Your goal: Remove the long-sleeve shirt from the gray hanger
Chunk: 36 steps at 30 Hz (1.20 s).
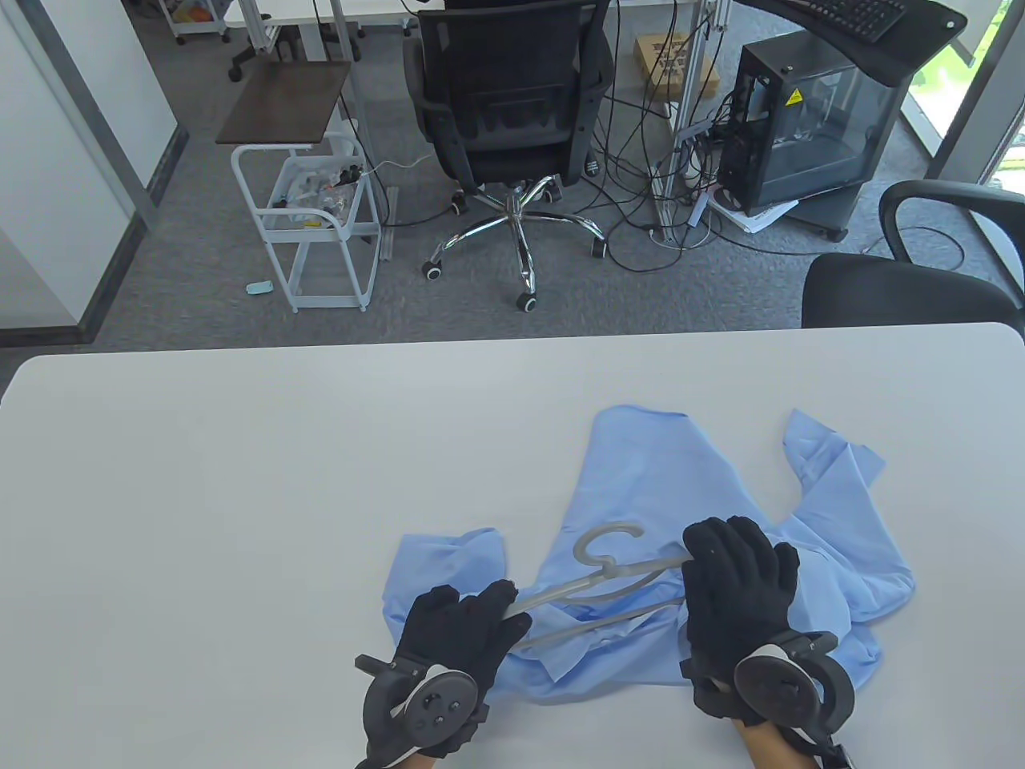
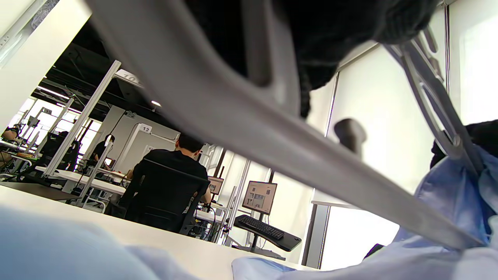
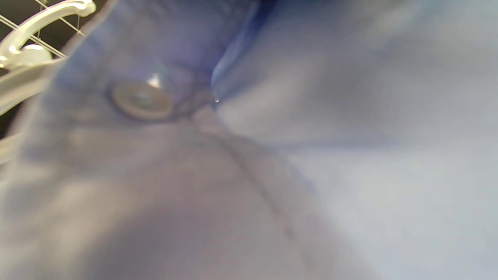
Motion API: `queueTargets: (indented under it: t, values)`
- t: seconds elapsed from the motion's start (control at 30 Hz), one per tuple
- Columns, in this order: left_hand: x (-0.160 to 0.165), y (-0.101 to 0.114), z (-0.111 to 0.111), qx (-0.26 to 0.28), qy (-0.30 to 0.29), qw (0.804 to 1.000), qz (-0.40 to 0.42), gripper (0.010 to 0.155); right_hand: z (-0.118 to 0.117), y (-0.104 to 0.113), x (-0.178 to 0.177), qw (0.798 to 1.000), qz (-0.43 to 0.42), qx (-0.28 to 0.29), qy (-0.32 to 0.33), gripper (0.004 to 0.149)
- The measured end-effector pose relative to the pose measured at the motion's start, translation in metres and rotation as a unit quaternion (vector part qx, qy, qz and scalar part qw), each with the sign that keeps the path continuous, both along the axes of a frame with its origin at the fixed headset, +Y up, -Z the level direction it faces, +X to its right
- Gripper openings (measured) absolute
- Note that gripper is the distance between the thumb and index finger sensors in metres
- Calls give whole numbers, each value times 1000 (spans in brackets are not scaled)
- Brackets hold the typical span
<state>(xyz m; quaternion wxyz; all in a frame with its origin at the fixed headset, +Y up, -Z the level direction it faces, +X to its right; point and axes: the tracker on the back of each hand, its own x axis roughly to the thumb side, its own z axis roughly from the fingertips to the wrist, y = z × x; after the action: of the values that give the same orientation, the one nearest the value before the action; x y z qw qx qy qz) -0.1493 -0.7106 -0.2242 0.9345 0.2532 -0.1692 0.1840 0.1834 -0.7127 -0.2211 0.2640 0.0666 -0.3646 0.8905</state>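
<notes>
A light blue long-sleeve shirt (image 1: 641, 481) lies crumpled on the white table (image 1: 240, 481). A gray hanger (image 1: 608, 570) lies on it with its hook pointing away from me. Its left arm is out of the cloth and its right arm runs under the shirt. My left hand (image 1: 504, 605) grips the hanger's left end; the bar (image 2: 272, 147) crosses the left wrist view under my gloved fingers (image 2: 319, 46). My right hand (image 1: 705, 561) rests with curled fingers on the shirt over the hanger's right end. The right wrist view shows shirt cloth (image 3: 311, 155), a button (image 3: 142, 100) and the hook (image 3: 39, 23).
The shirt lies near the table's front right, with a sleeve (image 1: 833, 465) spread toward the far right. Beyond the far edge stand office chairs (image 1: 512, 120), a white cart (image 1: 312, 224) and a computer tower (image 1: 801, 128).
</notes>
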Motion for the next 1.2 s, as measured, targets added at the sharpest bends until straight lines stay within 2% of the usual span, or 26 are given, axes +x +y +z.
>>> queueTargets:
  t: [0.5,0.77,1.2]
  values:
    - [-18,-2,-8,-18,4,999,27,53,-5,-1,34,995,-93,-16,-15,47]
    - [-27,-2,-11,-29,-3,998,47,53,-5,-1,48,986,-163,-19,-6,47]
    - [-35,-4,-16,-50,-7,997,58,53,-11,-9,59,978,-202,-42,-20,47]
